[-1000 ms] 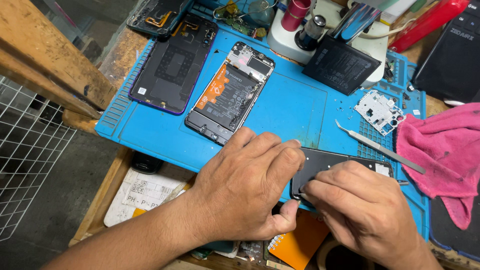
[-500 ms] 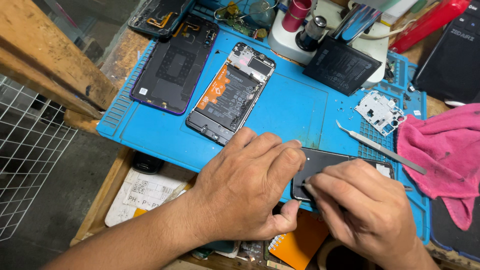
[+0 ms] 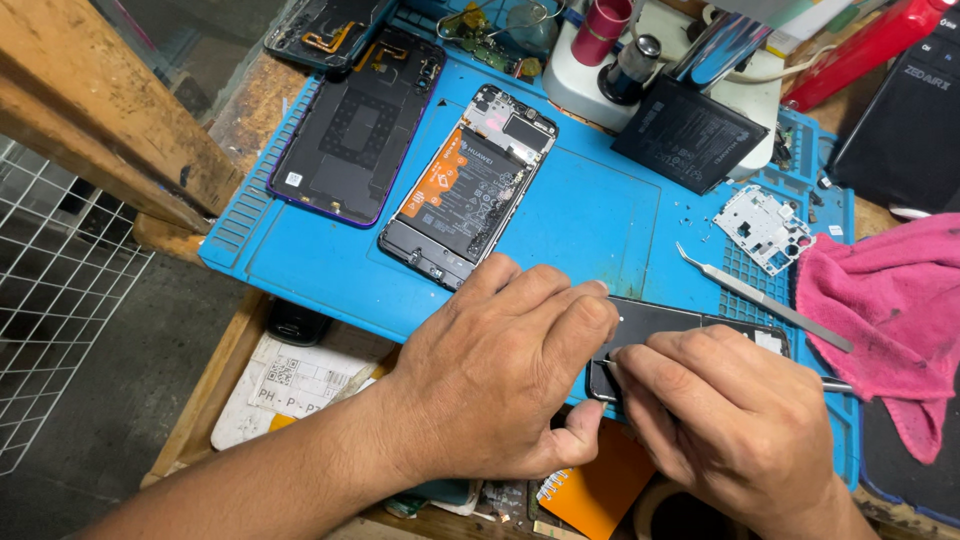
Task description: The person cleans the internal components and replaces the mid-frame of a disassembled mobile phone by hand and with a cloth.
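My left hand (image 3: 495,375) lies palm down on the blue work mat (image 3: 590,215), its fingers pressing on the near end of a dark flat phone part (image 3: 665,325). My right hand (image 3: 735,425) rests on the same part and pinches a thin metal tool (image 3: 612,362) against its edge. Most of the dark part is hidden under both hands. An opened phone (image 3: 465,190) with an orange battery label lies on the mat beyond my left hand.
A dark back cover (image 3: 355,125) lies at the mat's left. A loose black battery (image 3: 690,132), a microscope base (image 3: 615,70), a silver shield plate (image 3: 765,228), tweezers (image 3: 765,298) and a pink cloth (image 3: 885,320) are at the right. A wire grid (image 3: 50,320) is far left.
Both hands have stayed on the dark part with only slight finger shifts. The view has barely moved.
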